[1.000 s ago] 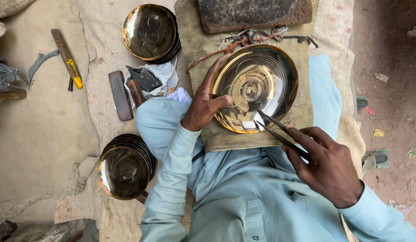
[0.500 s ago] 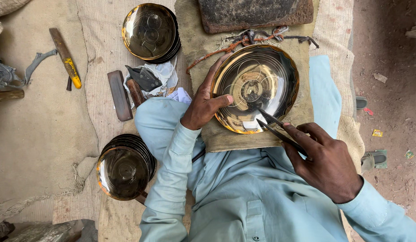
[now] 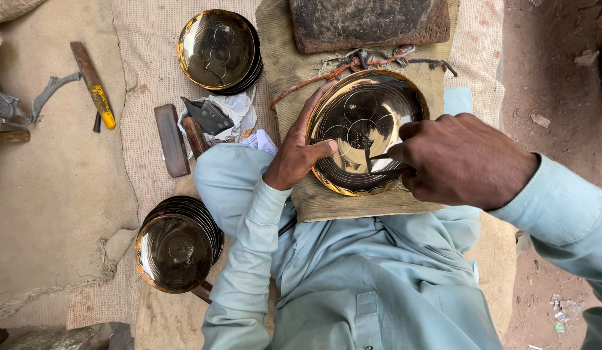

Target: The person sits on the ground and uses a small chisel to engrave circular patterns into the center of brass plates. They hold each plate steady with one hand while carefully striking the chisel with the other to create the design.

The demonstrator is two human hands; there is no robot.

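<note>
1. Currently the left hand (image 3: 300,154) lies on the 9 o'clock rim of the brass plate (image 3: 353,110), fingers together along the edge, thumb pressed onto the inner face.
2. Right hand (image 3: 462,159) comes in from 3 o'clock, knuckles up, fingers curled tight and pinching a thin metal tool (image 3: 379,157); its tip touches the plate's inner face low of centre.
3. Plate sits on a burlap pad (image 3: 359,204) over the person's lap, circle pattern cut into it, nothing inside.
4. Stack of brass plates (image 3: 218,50) at 10 o'clock of the worked plate, empty.
5. Second plate stack (image 3: 176,249) at 8 o'clock, empty, tilted on the cloth.
6. Stone block (image 3: 369,23) at 12 o'clock, just beyond the plate.
</note>
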